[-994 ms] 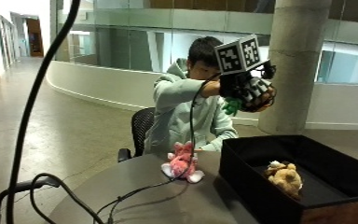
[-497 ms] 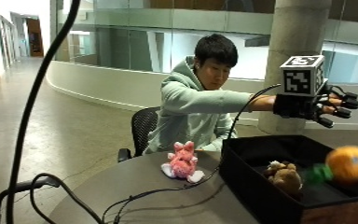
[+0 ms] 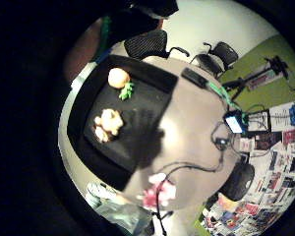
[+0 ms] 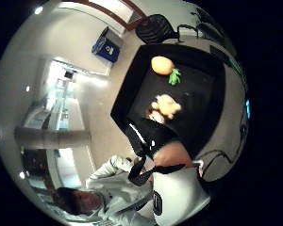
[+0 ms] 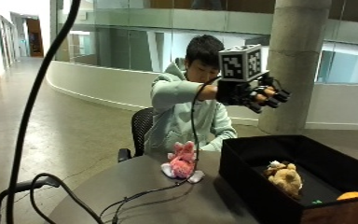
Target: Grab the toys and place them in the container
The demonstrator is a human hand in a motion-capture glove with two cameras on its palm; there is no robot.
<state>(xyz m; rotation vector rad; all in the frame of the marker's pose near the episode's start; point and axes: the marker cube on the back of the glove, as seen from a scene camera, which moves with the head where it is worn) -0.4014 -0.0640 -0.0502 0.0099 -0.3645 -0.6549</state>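
On the left of what I see from the outside view, the pink plush toy point(image 5: 182, 162) sits on the round table point(image 5: 135, 191), just beside the near wall of the black container point(image 5: 247, 175) and still outside it. My gloved right hand point(image 5: 253, 93) hangs in the air well above both, over the container's near end, and my fingers point(image 5: 272, 95) are spread and relaxed, holding nothing. Further right, inside the container and far below my fingers, lies the tan plush toy point(image 5: 284, 176). Past it, at the far right end of the container floor, rests the orange toy point(image 5: 353, 196) with its green leaves.
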